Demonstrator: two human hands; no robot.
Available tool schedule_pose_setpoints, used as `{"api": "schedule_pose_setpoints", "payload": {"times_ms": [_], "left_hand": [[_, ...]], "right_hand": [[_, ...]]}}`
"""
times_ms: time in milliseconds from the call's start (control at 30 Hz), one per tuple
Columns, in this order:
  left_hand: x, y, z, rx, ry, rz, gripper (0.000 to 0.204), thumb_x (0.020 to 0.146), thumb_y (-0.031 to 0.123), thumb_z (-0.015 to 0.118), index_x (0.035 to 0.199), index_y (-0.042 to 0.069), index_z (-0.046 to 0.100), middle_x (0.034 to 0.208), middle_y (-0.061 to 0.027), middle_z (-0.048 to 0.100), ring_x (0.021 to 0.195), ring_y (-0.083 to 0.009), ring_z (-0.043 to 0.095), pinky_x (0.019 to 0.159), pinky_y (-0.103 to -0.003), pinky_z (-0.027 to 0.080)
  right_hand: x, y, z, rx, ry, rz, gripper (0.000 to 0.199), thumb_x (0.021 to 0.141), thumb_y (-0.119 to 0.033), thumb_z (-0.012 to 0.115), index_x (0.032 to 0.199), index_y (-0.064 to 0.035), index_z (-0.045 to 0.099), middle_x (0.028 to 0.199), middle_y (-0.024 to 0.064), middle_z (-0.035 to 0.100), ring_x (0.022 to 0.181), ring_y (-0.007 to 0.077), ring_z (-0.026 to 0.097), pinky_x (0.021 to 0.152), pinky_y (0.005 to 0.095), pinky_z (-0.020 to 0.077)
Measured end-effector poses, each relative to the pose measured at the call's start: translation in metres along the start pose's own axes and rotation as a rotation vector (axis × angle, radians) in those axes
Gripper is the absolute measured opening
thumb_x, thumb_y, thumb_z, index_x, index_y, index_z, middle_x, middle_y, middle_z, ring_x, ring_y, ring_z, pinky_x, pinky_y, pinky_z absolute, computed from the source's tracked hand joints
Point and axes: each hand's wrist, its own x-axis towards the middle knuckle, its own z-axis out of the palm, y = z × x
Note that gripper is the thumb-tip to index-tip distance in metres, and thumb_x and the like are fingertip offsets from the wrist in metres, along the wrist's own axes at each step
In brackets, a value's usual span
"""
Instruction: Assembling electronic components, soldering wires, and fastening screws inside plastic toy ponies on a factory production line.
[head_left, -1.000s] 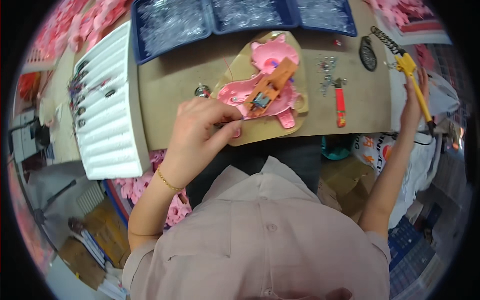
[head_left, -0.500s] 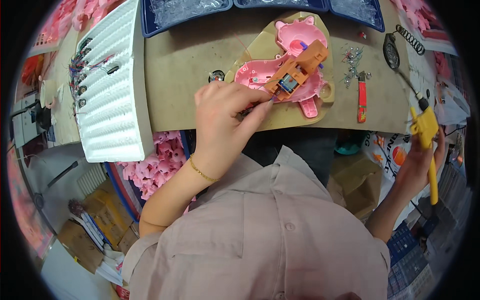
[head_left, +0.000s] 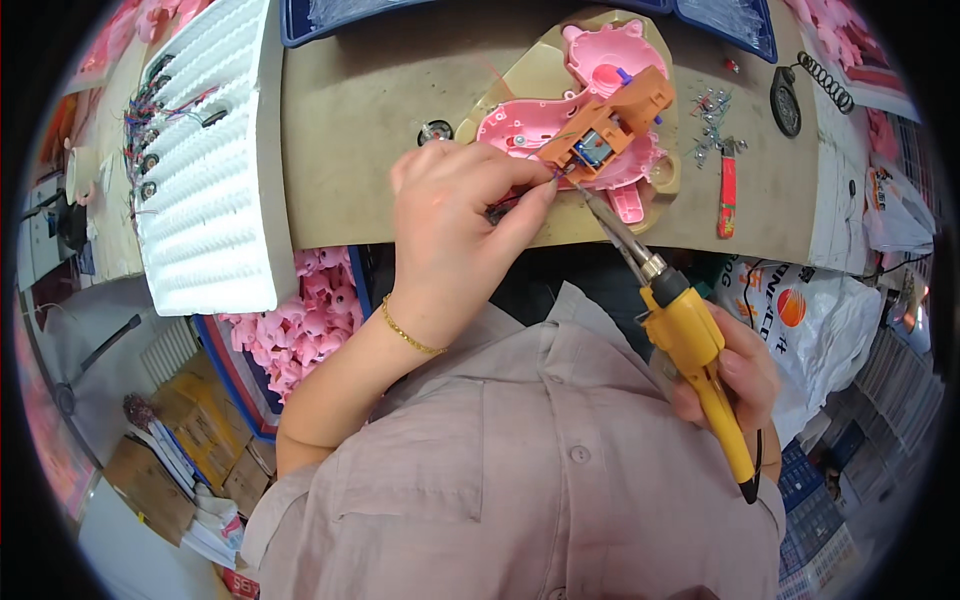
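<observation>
The person's right hand (head_left: pixel 735 375) is wrapped around the yellow handle of a soldering iron (head_left: pixel 690 335), its fingers closed on the grip, and the iron's metal shaft slants up and to the left so that its tip sits at the lower left end of an orange motor housing (head_left: pixel 605 135). That housing lies tilted across a pink plastic toy shell (head_left: pixel 560 125), which rests on a tan pad (head_left: pixel 530 75) near the far middle of the table (head_left: pixel 360 150). The left hand (head_left: pixel 455 235) lies on the table just left of the shell, fingers pinched together on thin wires at the spot where the iron's tip meets the housing; a thin gold bracelet (head_left: pixel 410 335) circles its wrist. A small round metal part (head_left: pixel 436 130) lies on the table just above the left hand. To the right of the shell lie a scatter of small metal screws (head_left: pixel 710 110) and, just below them, a red-handled tool (head_left: pixel 727 190). A black coiled cord (head_left: pixel 825 80) and a dark oval piece sit further right. A white foam tray (head_left: pixel 215 180) with ridged rows stands on the left, holding wired parts along its far-left side. Below the table edge, a bin holds more pink plastic pieces (head_left: pixel 300 320).
</observation>
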Motion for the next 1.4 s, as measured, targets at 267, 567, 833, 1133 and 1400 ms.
{"api": "schedule_pose_setpoints", "payload": {"times_ms": [267, 567, 833, 1133, 1400], "left_hand": [[0.000, 0.001, -0.003, 0.031, -0.031, 0.013, 0.006, 0.075, 0.014, 0.069, 0.079, 0.009, 0.069, 0.072, -0.0011, 0.061, 0.071, -0.0173, 0.052, 0.076, -0.031, 0.036], [0.002, 0.002, -0.001, 0.035, -0.011, 0.025, 0.007, 0.075, 0.014, 0.070, 0.079, 0.009, 0.070, 0.073, -0.0009, 0.062, 0.070, -0.0173, 0.051, 0.076, -0.031, 0.036], [0.003, 0.003, 0.000, 0.030, -0.008, -0.015, 0.005, 0.074, 0.017, 0.068, 0.075, 0.013, 0.069, 0.070, 0.0016, 0.061, 0.074, -0.0196, 0.053, 0.077, -0.035, 0.035], [0.005, 0.007, -0.002, 0.099, -0.010, 0.028, 0.006, 0.074, 0.018, 0.069, 0.077, 0.013, 0.069, 0.072, 0.0010, 0.062, 0.074, -0.0201, 0.054, 0.079, -0.036, 0.036], [0.009, 0.006, -0.010, 0.084, 0.069, 0.142, 0.013, 0.078, 0.015, 0.067, 0.090, 0.010, 0.067, 0.075, -0.0011, 0.061, 0.076, -0.0201, 0.054, 0.081, -0.035, 0.036]], "right_hand": [[-0.006, -0.006, 0.010, 0.085, 0.077, 0.319, 0.051, 0.079, -0.007, 0.057, 0.127, 0.0060, 0.045, 0.111, 0.0216, 0.061, 0.080, 0.0228, 0.066, 0.073, 0.0277, 0.0509], [0.005, -0.012, -0.005, 0.565, -0.094, 0.959, 0.052, 0.076, -0.007, 0.053, 0.127, 0.0056, 0.047, 0.085, 0.0091, 0.065, 0.068, 0.0210, 0.065, 0.067, 0.0270, 0.0492], [-0.001, -0.018, -0.009, 0.293, -0.024, 0.652, 0.052, 0.080, -0.020, 0.055, 0.124, 0.0069, 0.049, 0.081, 0.0076, 0.064, 0.066, 0.0181, 0.064, 0.063, 0.0268, 0.0471], [-0.045, 0.007, 0.002, -0.243, 0.277, 0.176, 0.064, 0.084, -0.035, 0.053, 0.132, 0.0062, 0.043, 0.108, 0.0176, 0.062, 0.077, 0.0188, 0.063, 0.066, 0.0259, 0.0480], [-0.054, 0.005, -0.010, -0.056, 0.344, 0.298, 0.059, 0.090, -0.026, 0.062, 0.136, -0.0073, 0.030, 0.130, 0.0292, 0.046, 0.121, 0.0376, 0.049, 0.100, 0.0457, 0.0420]]}}
